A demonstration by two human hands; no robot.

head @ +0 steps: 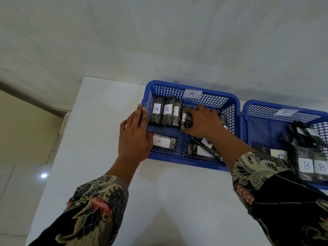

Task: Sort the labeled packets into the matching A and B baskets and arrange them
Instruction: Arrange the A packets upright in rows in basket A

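The white bench [159, 192] carries basket A [232, 103] at 12 o'clock and basket B [248, 110] at 2 o'clock. The left hand [135, 137] rests spread on A's rim; the right hand [204, 121] has its grip pinching an A packet [186, 121] inside.

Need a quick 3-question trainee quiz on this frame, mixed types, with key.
1. True or false: the left hand rests flat on the side rim of basket A.
2. The right hand grips a packet inside which basket? (a) A (b) B
3. Fill in: the two front packets in basket B read ___.

Key: 1 true; 2 a; 3 B.
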